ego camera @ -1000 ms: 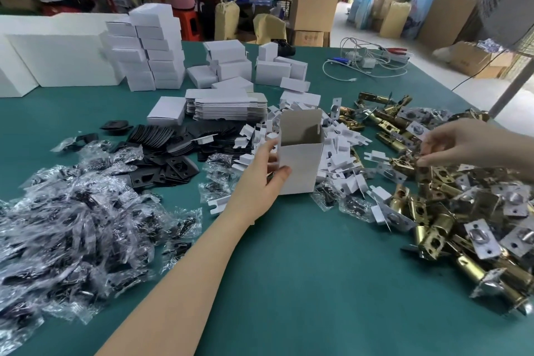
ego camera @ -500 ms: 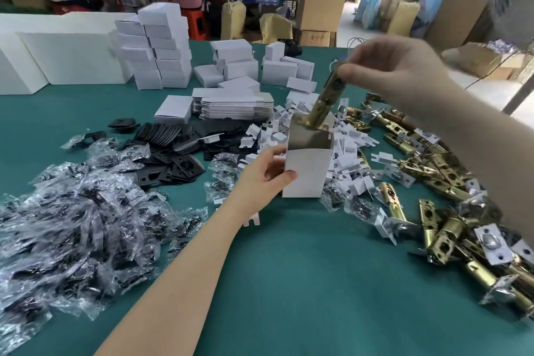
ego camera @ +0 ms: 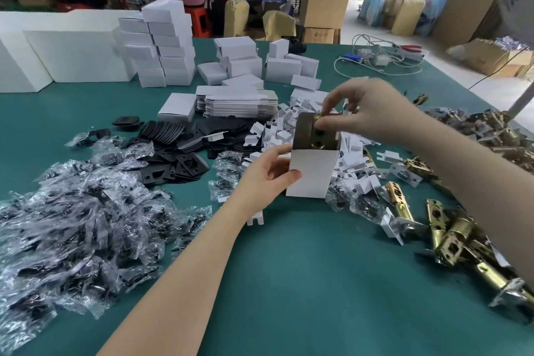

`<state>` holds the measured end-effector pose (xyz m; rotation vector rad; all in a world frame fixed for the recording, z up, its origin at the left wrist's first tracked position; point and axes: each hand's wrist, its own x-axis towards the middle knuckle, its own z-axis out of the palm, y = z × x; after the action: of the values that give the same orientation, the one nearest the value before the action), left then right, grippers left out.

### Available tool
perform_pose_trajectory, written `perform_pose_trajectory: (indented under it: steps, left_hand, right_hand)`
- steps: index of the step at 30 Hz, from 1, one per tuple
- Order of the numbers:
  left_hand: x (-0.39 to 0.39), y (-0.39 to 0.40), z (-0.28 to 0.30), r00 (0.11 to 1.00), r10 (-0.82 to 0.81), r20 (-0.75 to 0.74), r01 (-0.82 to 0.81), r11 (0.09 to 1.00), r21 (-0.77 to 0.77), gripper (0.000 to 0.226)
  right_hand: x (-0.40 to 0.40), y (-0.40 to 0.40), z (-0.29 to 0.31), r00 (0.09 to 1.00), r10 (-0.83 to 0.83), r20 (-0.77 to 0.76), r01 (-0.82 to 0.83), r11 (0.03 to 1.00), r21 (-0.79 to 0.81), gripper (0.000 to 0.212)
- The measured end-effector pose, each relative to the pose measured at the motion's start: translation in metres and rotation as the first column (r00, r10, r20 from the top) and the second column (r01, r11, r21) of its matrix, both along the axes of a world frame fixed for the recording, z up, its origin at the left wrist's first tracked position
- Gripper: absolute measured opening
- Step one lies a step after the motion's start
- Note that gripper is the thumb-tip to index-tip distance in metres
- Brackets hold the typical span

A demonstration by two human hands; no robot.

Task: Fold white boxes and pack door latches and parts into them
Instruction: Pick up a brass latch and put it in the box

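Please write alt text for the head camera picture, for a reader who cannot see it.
The right hand lowers a brass door latch into an open white box that the left hand holds upright on a green table. Bagged parts lie left, loose latches right, and stacked white boxes behind.

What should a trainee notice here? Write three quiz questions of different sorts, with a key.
1. True or false: the left hand grips the upright open white cardboard box.
2. What does the right hand pinch? A) brass door latch B) black metal plate C) clear plastic bag
3. Fill in: the latch's lower end is ___ the box.

Key: 1 true; 2 A, the brass door latch; 3 inside.
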<state>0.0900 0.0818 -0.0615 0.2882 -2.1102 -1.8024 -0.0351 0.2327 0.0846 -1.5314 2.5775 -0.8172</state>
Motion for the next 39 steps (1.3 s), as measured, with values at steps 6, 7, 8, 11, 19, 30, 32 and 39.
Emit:
perform_pose_trajectory:
  steps: [6, 7, 8, 11, 19, 30, 32, 39]
  left_hand:
    - [0.0, 0.0, 0.0, 1.0, -0.008, -0.013, 0.008, 1.0, 0.023, 0.042]
    - [0.0, 0.0, 0.0, 1.0, -0.007, -0.013, 0.007, 1.0, 0.024, 0.042]
    - [0.0, 0.0, 0.0, 1.0, -0.004, -0.011, 0.005, 1.0, 0.024, 0.042]
    - [0.001, 0.001, 0.0, 1.0, 0.003, 0.007, -0.003, 1.0, -0.006, 0.043]
    - [0.002, 0.011, 0.02, 0.993, 0.079, 0.089, -0.014, 0.823, -0.568, 0.039]
    - [0.01, 0.023, 0.015, 0.998, 0.02, 0.065, 0.004, 0.933, -0.361, 0.037]
    - [0.012, 0.017, 0.015, 0.995, 0.003, 0.098, 0.033, 0.93, -0.366, 0.038]
    - [0.006, 0.036, -0.001, 0.99, 0.124, 0.061, -0.091, 0.917, -0.389, 0.064]
  right_hand:
    - [0.01, -0.011, -0.031, 0.98, -0.005, -0.199, 0.031, 0.992, 0.124, 0.02]
    - [0.01, -0.01, -0.033, 0.98, 0.002, -0.198, 0.026, 0.99, 0.135, 0.019]
    - [0.01, -0.008, -0.034, 0.983, 0.008, -0.185, 0.015, 0.992, 0.121, 0.017]
    - [0.014, 0.003, -0.037, 0.994, -0.044, -0.102, 0.034, 0.994, -0.103, 0.022]
    - [0.047, 0.057, -0.093, 0.905, -0.381, 0.191, 0.418, 0.882, -0.22, 0.017]
    - [0.038, 0.07, -0.128, 0.773, -0.443, 0.455, 0.582, 0.78, -0.23, 0.016]
    - [0.034, 0.068, -0.127, 0.798, -0.451, 0.399, 0.567, 0.787, -0.244, 0.014]
    - [0.029, 0.06, -0.128, 0.865, -0.465, 0.187, 0.497, 0.845, -0.2, 0.023]
